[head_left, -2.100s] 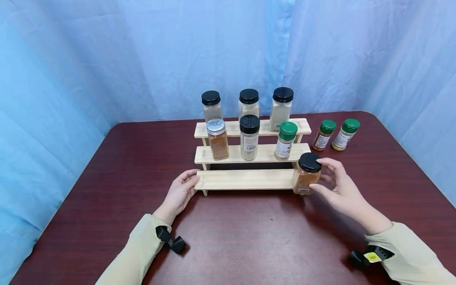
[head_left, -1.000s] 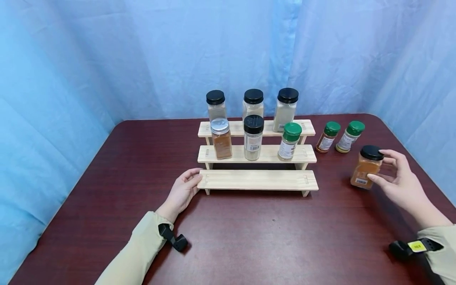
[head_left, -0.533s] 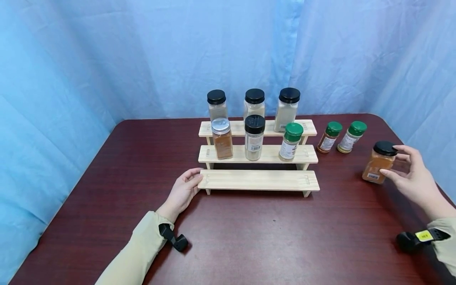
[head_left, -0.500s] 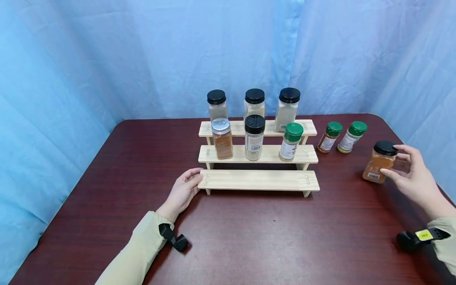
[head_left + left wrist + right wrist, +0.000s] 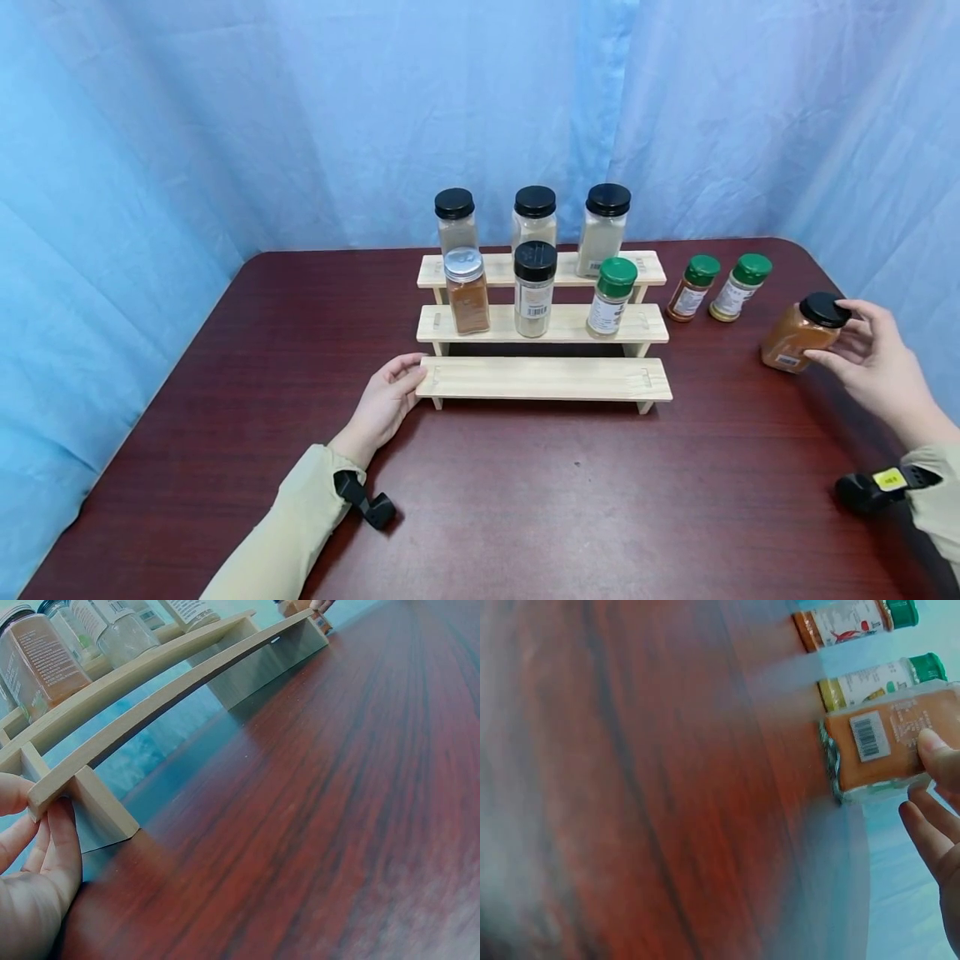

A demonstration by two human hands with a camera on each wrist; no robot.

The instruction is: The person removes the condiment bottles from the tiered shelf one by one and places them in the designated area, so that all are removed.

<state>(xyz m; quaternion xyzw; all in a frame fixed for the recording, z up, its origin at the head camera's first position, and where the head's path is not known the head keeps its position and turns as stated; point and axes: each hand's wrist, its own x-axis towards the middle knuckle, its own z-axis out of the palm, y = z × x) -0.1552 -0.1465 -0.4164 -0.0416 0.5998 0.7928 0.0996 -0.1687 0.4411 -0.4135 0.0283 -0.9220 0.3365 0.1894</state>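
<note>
- Dark red-brown, wood-grained table [image 5: 225, 358], both far corners rounded.
- Light blue curtains [image 5: 360, 125], softly creased, behind the far edge and along the left and right edges.
- A pale sheen of light on the table's nearer middle.

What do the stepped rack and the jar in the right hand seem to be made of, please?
Rack: apparently pale wood with a plain, uncoated-looking finish; faint grain lines suggest this.
Jar: clear and glossy, since orange-brown contents show through its walls; glass or hard plastic, I cannot tell.
Black lid: smooth-looking, plastic or painted metal; its colour settles neither.
</note>
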